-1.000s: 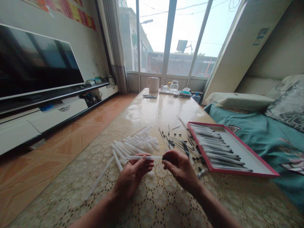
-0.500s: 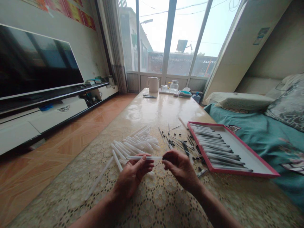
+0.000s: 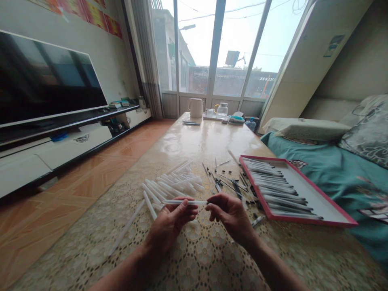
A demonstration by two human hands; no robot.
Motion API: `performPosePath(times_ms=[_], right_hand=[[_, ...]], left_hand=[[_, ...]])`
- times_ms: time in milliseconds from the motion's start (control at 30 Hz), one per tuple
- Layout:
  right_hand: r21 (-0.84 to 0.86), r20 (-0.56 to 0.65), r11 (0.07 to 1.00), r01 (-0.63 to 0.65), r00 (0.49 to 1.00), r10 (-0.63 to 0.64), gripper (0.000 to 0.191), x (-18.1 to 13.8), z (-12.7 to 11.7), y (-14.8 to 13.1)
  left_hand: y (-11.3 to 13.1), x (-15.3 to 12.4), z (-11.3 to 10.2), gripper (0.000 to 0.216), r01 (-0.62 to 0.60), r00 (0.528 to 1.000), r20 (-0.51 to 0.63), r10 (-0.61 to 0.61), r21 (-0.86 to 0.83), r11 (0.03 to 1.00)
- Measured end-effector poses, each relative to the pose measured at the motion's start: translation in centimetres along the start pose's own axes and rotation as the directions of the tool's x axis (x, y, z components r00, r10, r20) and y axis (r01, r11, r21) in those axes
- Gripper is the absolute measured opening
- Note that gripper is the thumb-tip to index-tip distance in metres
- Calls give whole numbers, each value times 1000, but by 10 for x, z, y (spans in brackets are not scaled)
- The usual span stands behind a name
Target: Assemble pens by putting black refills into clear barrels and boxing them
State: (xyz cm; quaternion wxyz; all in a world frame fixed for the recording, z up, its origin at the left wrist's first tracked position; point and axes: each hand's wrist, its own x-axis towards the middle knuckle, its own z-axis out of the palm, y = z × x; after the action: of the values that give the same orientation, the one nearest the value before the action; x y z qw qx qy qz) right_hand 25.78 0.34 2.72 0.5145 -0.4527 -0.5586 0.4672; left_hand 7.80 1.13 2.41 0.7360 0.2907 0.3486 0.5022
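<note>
- Head view: the table [image 3: 197, 258] runs away from us toward the window. Its left edge drops to the tiled floor and its right edge meets a teal-covered bed [image 3: 333, 173].
- Open room: there is bare lace cloth below and in front of the 2 hands. A glossy bare stretch lies mid-table, beyond the parts.
- Our left hand [image 3: 171, 224] is curled, with thumb and fingers pinching 1 white tube [image 3: 186, 202] near its middle.
- Our right hand [image 3: 232, 214] has thumb and forefinger closed tight on the tube's right end. We cannot tell if a small piece sits between them.
- The tube is level, held just above the cloth between both hands. The pile of white tubes [image 3: 174, 182] lies just behind it to the left, and the scattered dark parts [image 3: 226, 182] lie behind it to the right.
- The red-rimmed tray [image 3: 303, 220] sits at the table's right edge, near the right hand but apart from it. It holds a row of pens [image 3: 279, 190] lying side by side on its left half, while its right half is bare white.
- At the far end stand a white jug [image 3: 195, 107] and a glass pot [image 3: 222, 110]. Their contents are unreadable.
- Hidden or cut off: both forearms are cut by the bottom edge. The dark parts are too small to identify. 1 pen-like piece [image 3: 257, 221] is partly hidden behind the right hand.
</note>
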Motion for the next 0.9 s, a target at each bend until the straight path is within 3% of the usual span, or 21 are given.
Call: performPosePath(times_ms=[133, 300, 533, 733, 800, 900], right_hand=[[-52, 26, 999, -3, 1000, 5, 21, 0, -1, 5], [-236, 80, 971, 49, 996, -31, 21, -2, -3, 7], [-512, 182, 830, 220, 972, -146, 20, -8, -2, 4], [-672, 154, 691, 266, 963, -222, 29, -11, 3, 6], [-673, 132, 699, 241, 969, -207, 34, -11, 5, 8], [-588, 116, 791, 168, 986, -123, 39, -10, 7, 11]], left_hand=[[-1, 1, 0, 26, -4, 1000, 1, 4, 10, 1000], [-2, 1, -3, 26, -17, 999, 32, 16, 39, 999], [-3, 3, -4, 28, -1, 1000, 6, 1, 18, 1000], [-4, 3, -4, 29, -1, 1000, 9, 1, 9, 1000], [-4, 2, -4, 28, -18, 999, 40, 17, 23, 1000], [-4, 1, -3, 26, -34, 997, 73, 31, 42, 999]])
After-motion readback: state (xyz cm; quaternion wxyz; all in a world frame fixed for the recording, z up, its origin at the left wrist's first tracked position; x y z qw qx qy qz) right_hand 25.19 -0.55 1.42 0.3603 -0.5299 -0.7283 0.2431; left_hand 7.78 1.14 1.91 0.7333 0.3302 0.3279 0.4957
